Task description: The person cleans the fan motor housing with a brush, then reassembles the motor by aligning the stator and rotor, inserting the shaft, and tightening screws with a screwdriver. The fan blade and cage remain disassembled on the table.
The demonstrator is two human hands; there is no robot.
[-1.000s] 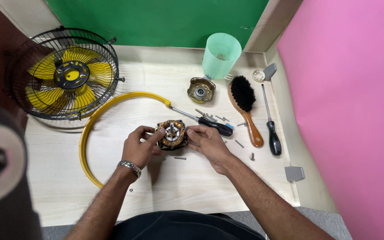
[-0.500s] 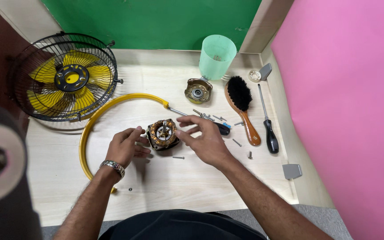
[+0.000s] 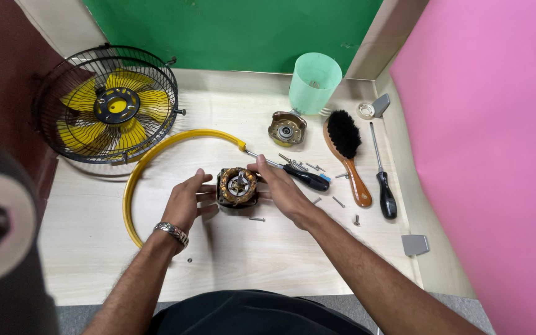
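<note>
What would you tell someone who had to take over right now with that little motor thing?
Left hand: fingers against the left side of the fan motor, open grip.
Right hand: holds the motor's right side, thumb near its top.
The motor sits on the table, copper windings showing, its round end cap lying apart by the green cup.
Screwdriver and loose screws lie just right of the hands; brush and second screwdriver further right. Caged fan and yellow ring are left.
Done: motor opened. Left: I cannot tell.
</note>
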